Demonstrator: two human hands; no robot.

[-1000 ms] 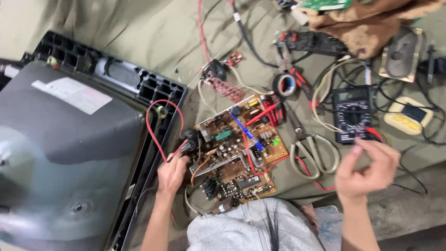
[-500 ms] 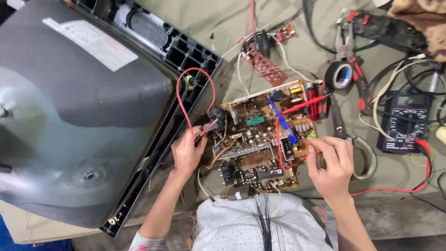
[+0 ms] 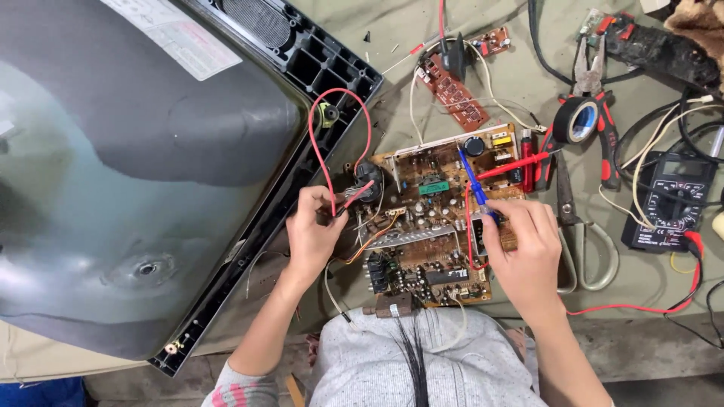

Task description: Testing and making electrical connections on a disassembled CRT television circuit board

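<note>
Two hands work at frame centre: left hand (image 3: 317,234) pinches the red wire (image 3: 326,162), right hand (image 3: 524,245) seemingly grips the blue probe (image 3: 473,181) on the circuit board (image 3: 434,218).

Circuit board (image 3: 437,218) right of television (image 3: 151,196)

One television set (image 3: 151,188), three circuit boards (image 3: 437,218), one multimeter (image 3: 671,200), one tape roll (image 3: 577,120), one pair of scissors (image 3: 581,241).

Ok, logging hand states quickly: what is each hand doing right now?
Left hand: closed, pinching the red wire.
Right hand: closed on the blue probe, over the circuit board.
</note>
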